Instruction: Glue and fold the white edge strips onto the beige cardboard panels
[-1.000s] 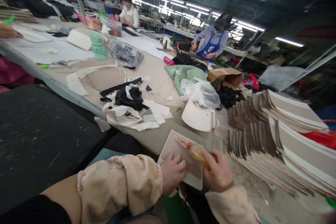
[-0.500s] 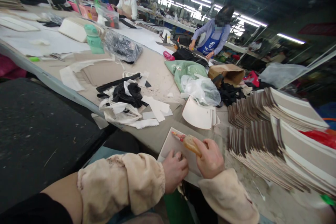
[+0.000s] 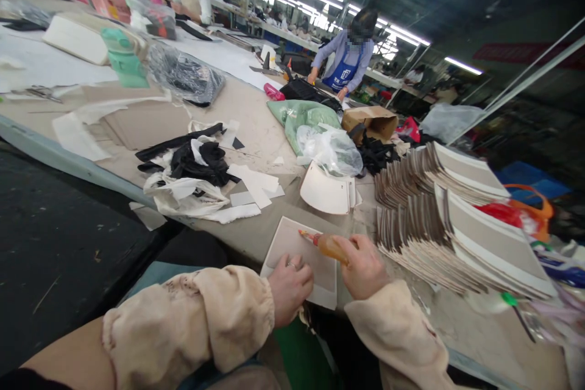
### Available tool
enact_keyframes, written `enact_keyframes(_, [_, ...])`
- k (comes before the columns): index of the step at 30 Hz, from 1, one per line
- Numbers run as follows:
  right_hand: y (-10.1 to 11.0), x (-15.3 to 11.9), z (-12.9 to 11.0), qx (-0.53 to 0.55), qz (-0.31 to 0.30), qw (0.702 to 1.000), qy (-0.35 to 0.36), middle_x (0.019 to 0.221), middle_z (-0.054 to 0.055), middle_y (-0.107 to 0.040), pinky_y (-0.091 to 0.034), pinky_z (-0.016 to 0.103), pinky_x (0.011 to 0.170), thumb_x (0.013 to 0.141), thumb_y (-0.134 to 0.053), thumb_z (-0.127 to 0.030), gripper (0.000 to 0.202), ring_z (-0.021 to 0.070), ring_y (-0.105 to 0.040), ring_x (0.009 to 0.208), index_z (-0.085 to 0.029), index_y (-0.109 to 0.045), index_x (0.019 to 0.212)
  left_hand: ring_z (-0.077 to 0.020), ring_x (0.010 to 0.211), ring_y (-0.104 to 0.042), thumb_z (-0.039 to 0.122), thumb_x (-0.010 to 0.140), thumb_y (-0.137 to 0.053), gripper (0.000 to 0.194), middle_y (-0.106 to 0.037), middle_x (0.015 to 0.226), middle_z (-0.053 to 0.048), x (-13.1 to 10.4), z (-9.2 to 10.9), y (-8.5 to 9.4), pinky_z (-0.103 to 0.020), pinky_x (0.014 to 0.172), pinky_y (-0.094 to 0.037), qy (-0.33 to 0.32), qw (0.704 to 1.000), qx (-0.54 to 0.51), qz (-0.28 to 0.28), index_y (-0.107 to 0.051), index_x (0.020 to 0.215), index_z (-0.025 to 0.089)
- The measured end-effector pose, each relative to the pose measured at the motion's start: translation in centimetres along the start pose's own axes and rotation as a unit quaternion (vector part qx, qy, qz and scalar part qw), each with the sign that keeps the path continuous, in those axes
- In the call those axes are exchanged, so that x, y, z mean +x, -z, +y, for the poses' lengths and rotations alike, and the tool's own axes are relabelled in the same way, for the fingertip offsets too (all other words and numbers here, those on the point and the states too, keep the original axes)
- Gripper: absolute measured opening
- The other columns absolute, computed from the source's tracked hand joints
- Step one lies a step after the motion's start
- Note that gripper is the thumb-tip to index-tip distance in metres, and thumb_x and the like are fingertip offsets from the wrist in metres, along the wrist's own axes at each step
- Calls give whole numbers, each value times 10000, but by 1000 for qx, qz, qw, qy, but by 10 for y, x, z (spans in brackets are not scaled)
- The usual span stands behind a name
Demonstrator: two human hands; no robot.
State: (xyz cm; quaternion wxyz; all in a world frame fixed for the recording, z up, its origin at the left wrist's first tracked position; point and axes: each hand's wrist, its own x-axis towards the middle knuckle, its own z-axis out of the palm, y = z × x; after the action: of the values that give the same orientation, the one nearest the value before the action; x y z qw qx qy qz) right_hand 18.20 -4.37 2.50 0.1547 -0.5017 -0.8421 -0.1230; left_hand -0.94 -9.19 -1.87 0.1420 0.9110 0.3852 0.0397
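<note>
A thin beige board [image 3: 322, 283] with pale edges lies at the near table edge, in front of me. My left hand [image 3: 291, 288] rests on its lower left part and holds it, the fingers bent over its top face; the thumb is hidden. An amber glue bottle [image 3: 332, 248] with a red neck is in my right hand [image 3: 365, 268], the fingers wrapped round it. The bottle is tilted to the left, and its orange-red tip is at the upper part of the board. Whether the tip touches the surface, I cannot tell.
Stacked curved boards [image 3: 411, 225] stand close on the right. Beyond my board are white curved pieces [image 3: 325, 190], a clear plastic bag [image 3: 331, 149] and black and white scraps [image 3: 196, 161]. A green bottle [image 3: 122, 58] stands far left. A person in a blue apron [image 3: 342, 70] works across the table.
The view has swung to the right, so most things sit farther left. My left hand has slid down the board slightly, and the bottle tip appears farther from the board's upper corner.
</note>
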Motion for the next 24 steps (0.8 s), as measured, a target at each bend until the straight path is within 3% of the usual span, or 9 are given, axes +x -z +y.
enact_keyframes(9, [16, -53, 50, -60, 33, 997, -36, 862, 45, -512, -424, 247, 655, 692, -516, -63, 394, 175, -525, 760, -239, -649, 1019, -371, 1182, -353, 421, 731, -606, 593, -469, 1220, -181, -1, 0, 1, -586, 954, -259, -3, 1000, 2, -7, -451, 1232, 144])
enact_keyframes(18, [15, -67, 54, -48, 40, 995, -83, 839, 45, -535, -434, 259, 674, 660, -535, -58, 430, 179, -538, 753, -250, -657, 1025, -365, 1157, -388, 480, 717, -616, 589, -522, 1115, -131, 3, 0, 7, -557, 962, -293, 17, 1000, -16, -15, -466, 1191, 165])
enact_keyframes(22, [-5, -66, 48, 73, 34, 986, -149, 879, 41, -586, -471, 293, 717, 685, -543, -175, 380, 198, -580, 797, -264, -658, 1036, -330, 1097, -449, 529, 722, -597, 567, -558, 1029, -105, 5, 0, 11, -492, 929, -377, 22, 999, -31, -5, -489, 1145, 169])
enact_keyframes(24, [-18, -60, 38, 184, 46, 952, -240, 916, 39, -626, -493, 326, 753, 677, -614, -338, 367, 225, -600, 837, -250, -662, 1030, -288, 1024, -502, 542, 741, -575, 513, -576, 983, -93, 6, -4, 12, -435, 894, -422, 7, 999, -37, -2, -522, 1090, 170])
